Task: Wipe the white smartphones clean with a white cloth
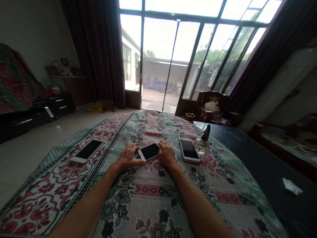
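A white phone with a dark screen [149, 151] lies tilted between my two hands on the patterned cloth [148, 200]. My left hand [128, 156] grips its left end, thumb at the near corner and fingers at the far one. Around its right end are the curled fingers of my right hand [167, 152]. A second white phone [88, 149] lies apart to the left. Just right of my right hand rests a third phone [189, 149], pale-framed with a reddish lower edge. Beside it stands a clear bottle with a black top [203, 142].
A dark table [247, 155] adjoins the cloth on the right, with a crumpled white piece [292, 186] on it. A wooden chair [214, 107] stands beyond. Ahead are glass doors [170, 66] between dark curtains. A low black cabinet [58, 105] is at the left.
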`<state>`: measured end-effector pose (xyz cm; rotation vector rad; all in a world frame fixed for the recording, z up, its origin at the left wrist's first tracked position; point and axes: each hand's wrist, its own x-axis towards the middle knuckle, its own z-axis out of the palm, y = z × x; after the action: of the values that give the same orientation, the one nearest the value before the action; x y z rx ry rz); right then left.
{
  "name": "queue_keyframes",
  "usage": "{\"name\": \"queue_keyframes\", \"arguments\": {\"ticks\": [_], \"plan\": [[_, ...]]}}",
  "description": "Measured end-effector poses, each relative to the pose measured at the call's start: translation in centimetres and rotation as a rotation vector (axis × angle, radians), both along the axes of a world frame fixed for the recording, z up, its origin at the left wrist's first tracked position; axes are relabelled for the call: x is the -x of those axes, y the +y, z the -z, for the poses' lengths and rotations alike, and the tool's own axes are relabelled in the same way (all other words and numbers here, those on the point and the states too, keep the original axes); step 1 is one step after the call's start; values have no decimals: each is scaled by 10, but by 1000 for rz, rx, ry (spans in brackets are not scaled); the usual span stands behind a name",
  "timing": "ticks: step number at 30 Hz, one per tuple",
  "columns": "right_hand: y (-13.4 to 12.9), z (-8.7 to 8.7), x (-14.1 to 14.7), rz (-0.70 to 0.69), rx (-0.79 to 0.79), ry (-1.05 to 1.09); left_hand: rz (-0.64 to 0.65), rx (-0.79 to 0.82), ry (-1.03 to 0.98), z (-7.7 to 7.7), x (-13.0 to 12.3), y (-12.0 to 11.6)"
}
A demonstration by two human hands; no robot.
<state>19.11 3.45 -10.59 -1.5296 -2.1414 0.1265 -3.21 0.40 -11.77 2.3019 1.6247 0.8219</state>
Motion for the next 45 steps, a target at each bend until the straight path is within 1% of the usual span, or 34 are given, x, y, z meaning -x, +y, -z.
{"name": "queue_keyframes", "arguments": {"ticks": [9, 16, 29, 37, 40, 45], "plan": [[-4, -4, 3, 38, 22, -5, -3, 20, -3, -3, -1, -2], [-4, -4, 2, 17, -24, -5, -13, 37, -2, -8, -3, -5], [-7, -6, 3, 11, -14, -9, -11, 54, -13, -11, -4, -6], [-8, -8, 5, 32, 1, -37, 0, 47, -11, -10, -3, -5], [-12, -9, 9, 10, 12, -66, 3, 50, -16, -9, -3, -5], [-19, -8, 20, -72, 21, -113, -8, 34, -15, -7, -3, -4]]}}
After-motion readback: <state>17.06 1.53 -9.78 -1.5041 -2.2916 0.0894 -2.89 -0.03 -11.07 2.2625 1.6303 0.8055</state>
